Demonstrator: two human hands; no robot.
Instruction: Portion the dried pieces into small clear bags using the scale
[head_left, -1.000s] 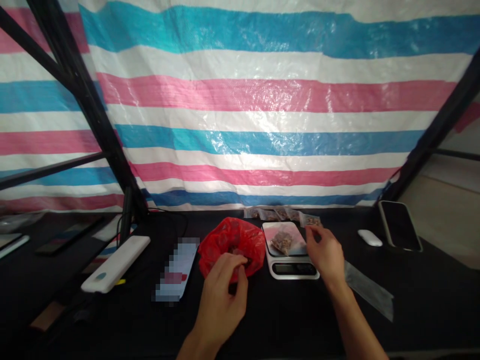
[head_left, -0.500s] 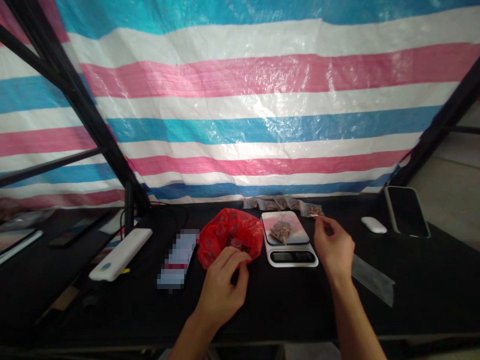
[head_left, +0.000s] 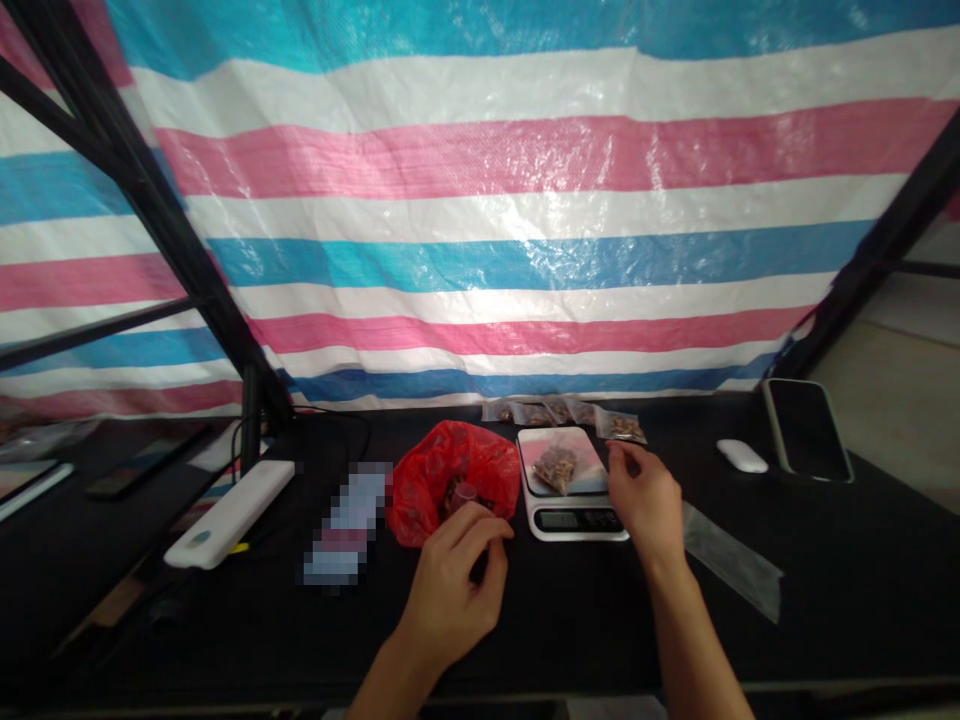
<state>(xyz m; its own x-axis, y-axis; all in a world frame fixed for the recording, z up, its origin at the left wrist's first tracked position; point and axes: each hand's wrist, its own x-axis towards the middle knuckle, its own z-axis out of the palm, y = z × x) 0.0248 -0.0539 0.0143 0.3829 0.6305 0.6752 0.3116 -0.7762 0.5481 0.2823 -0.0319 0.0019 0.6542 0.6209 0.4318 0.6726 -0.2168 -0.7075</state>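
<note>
My left hand hovers over the black table just in front of a red plastic bag. Its fingers are curled toward the thumb, and what they hold, if anything, is hidden. My right hand rests beside the right edge of a white digital scale, fingers loosely apart and holding nothing. A small clear bag of brown bits lies on the scale's platform. Another small filled bag lies just beyond my right fingertips. Several more filled bags line the back.
A strip of empty clear bags lies right of my right wrist. A phone and a small white oval device sit at the far right. A white power bank and a blurred flat item lie left. A striped tarp hangs behind.
My right hand has drawn back from the small bag at the back right and come down beside the scale. My left hand has pulled slightly away from the red bag.
</note>
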